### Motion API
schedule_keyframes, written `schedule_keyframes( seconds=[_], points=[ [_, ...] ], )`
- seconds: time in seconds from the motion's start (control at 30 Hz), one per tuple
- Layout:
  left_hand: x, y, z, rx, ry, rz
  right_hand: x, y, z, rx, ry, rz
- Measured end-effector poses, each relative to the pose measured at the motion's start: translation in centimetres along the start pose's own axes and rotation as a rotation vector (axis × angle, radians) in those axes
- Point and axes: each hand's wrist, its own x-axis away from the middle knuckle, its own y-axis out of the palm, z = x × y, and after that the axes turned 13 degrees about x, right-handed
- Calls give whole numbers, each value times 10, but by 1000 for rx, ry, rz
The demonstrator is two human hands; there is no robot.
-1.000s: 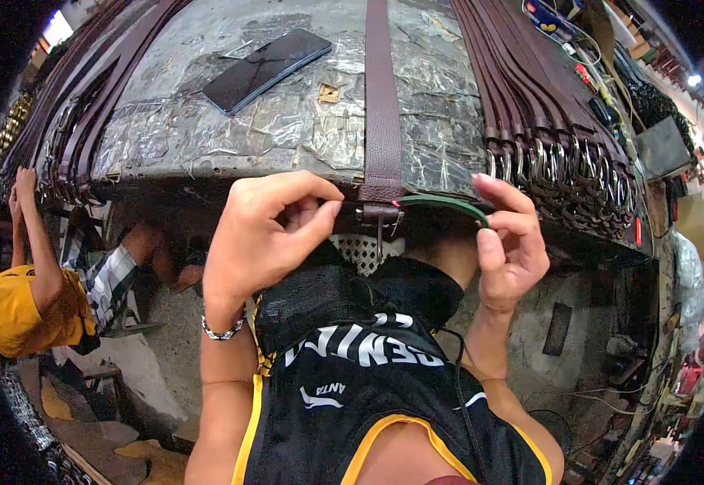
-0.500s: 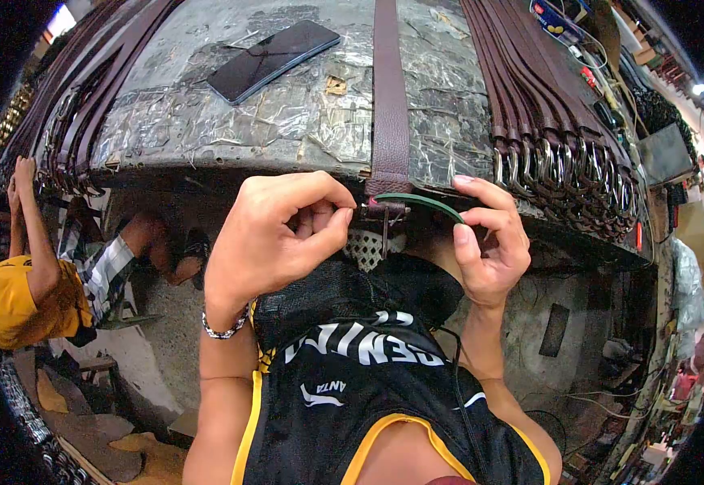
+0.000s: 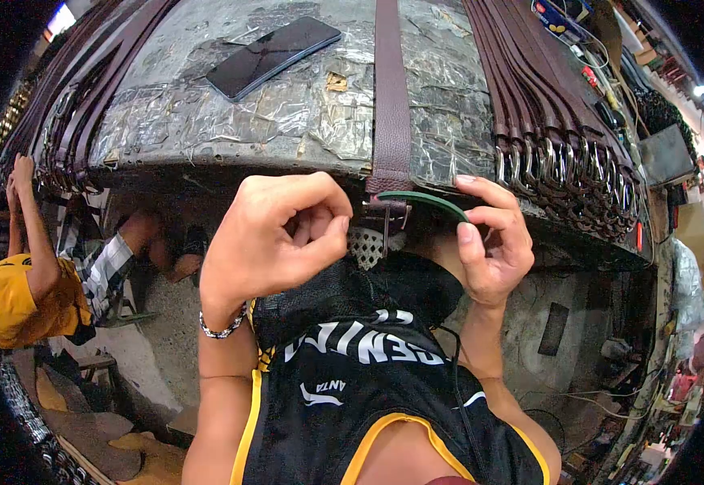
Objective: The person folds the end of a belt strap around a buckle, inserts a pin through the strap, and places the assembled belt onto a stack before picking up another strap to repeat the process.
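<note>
And there it is, a small shift: the left hand (image 3: pixel 279 234) has eased slightly away from the belt (image 3: pixel 392 97), leaving a touch more daylight between its fingertips and the buckle (image 3: pixel 399 212). The right hand (image 3: pixel 493 246) has hardly stirred in that last half second. That looks like a minor adjustment only, with the work apparently centred on the belt's near end.

Right of the belt, the right hand has the green strip (image 3: pixel 425 199) pinched at its outer end between thumb and fingers. Left of the belt, the left hand is curled, thumb and forefinger drawn together; whether anything fine sits between them, I cannot tell.

Now the lines: the belt's long axis runs straight away from the person over the table (image 3: pixel 303 121), buckle end nearest, at the table's front edge, the prong (image 3: pixel 386 234) pointing back at the wearer. The strip lies crosswise to it, one end at the buckle, bowing up, then dipping rightward.

Well left of the belt lies a phone (image 3: pixel 275 58); to its right, a row of belts (image 3: pixel 522 81); far left, another person (image 3: pixel 25 295).
</note>
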Motion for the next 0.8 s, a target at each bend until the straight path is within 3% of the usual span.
schedule_keyframes(
  seconds=[0.1, 0.27, 0.43, 0.8],
  points=[
    [2, -5, 6, -17, 44, -73, 2, -8, 4, -34, 42, 54],
    [-5, 22, 16, -65, 5, 9, 8, -28, 14, -5, 81, 68],
    [-8, 48, -3, -51, 130, 74, 8, -25, 12, -7, 24, 63],
    [-9, 37, 4, -80, 69, 99, 7, -22, 9, 44, -23, 23]
  ],
)
